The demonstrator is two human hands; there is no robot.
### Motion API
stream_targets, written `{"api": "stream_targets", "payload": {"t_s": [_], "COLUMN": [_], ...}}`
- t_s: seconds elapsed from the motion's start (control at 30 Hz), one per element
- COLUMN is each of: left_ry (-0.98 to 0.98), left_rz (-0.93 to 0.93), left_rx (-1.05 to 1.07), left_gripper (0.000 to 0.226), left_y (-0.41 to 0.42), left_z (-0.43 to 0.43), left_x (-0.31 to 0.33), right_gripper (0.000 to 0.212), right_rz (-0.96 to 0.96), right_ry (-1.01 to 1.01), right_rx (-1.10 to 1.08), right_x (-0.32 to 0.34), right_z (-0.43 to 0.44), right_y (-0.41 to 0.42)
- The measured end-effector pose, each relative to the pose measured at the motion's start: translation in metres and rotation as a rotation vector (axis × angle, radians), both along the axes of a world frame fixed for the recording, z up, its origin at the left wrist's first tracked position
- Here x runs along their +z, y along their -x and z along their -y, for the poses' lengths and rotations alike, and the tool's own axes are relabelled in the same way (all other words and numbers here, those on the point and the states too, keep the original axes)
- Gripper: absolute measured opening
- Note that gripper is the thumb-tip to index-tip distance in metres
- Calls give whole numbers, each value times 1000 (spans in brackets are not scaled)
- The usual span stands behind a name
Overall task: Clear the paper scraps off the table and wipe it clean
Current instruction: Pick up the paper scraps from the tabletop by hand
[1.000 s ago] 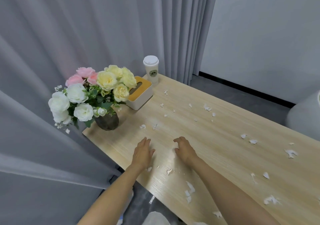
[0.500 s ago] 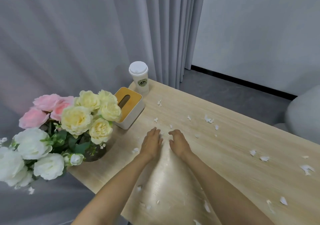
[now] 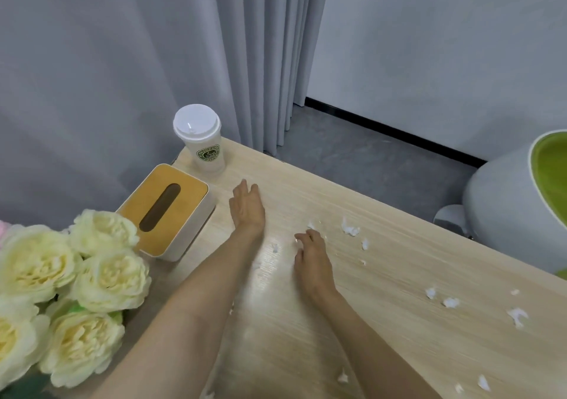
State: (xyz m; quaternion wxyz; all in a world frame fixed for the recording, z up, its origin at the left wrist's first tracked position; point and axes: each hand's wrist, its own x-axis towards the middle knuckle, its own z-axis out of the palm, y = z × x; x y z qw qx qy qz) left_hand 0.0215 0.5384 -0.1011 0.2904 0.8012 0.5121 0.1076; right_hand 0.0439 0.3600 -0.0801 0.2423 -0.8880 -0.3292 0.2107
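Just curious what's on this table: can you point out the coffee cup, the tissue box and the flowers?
coffee cup [image 3: 207, 152]: head view, on its side wall at the green logo.
tissue box [image 3: 165, 205]: head view, on the wooden lid beside the slot.
flowers [image 3: 107, 279]: head view, on a pale yellow bloom.

Your bench [image 3: 383, 276] carries a lidded cup [image 3: 201, 141] at its far left corner, curtain [image 3: 138, 61] behind it. The tissue box [image 3: 167, 211] sits just in front of the cup, flowers [image 3: 70, 276] nearer you on the left edge. Your left hand [image 3: 247, 207] lies flat on the bench right of the box; your right hand [image 3: 311, 253] rests nearer you, to its right. Paper scraps [image 3: 349, 230] lie just beyond and right of the right hand, more toward the near right. A bin [image 3: 521, 202] stands past the bench's far right edge.
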Motion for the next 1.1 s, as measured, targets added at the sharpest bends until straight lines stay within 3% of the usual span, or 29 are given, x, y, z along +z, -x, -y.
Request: {"api": "stream_targets", "payload": {"t_s": [0.13, 0.27, 0.4, 0.47, 0.5, 0.57, 0.63, 0.77, 0.9, 1.1], "left_ry": [-120, -58, 80, 125, 117, 64, 36, -29, -42, 46], "left_rz": [-145, 93, 207, 193, 166, 70, 5, -50, 28, 96], "left_rx": [-157, -202, -501, -573, -589, -589, -560, -601, -488, -295], "left_gripper": [26, 26, 29, 33, 31, 23, 17, 16, 8, 13], "left_y": [6, 3, -14, -22, -24, -27, -28, -26, -19, 11], "left_z": [-6, 26, 80, 94, 97, 99, 96, 92, 96, 103], "left_x": [-16, -8, 3, 5, 3, 1, -1, -4, 0, 4], "right_gripper": [44, 37, 38, 43, 45, 42, 32, 17, 16, 12], "right_rz": [35, 140, 95, 92, 128, 189, 225, 157, 81, 17], "right_ry": [-17, -19, 12, 111, 188, 295, 301, 163, 25, 138], "right_rx": [-51, -149, -354, -311, -191, -21, 13, -204, -527, -390], "right_x": [-5, -11, -6, -8, -8, -11, -15, -13, -6, -21], "right_z": [6, 10, 16, 23, 28, 38, 47, 65, 85, 99], "right_y": [-13, -29, -56, -75, -82, -91, -95, -93, -86, -73]}}
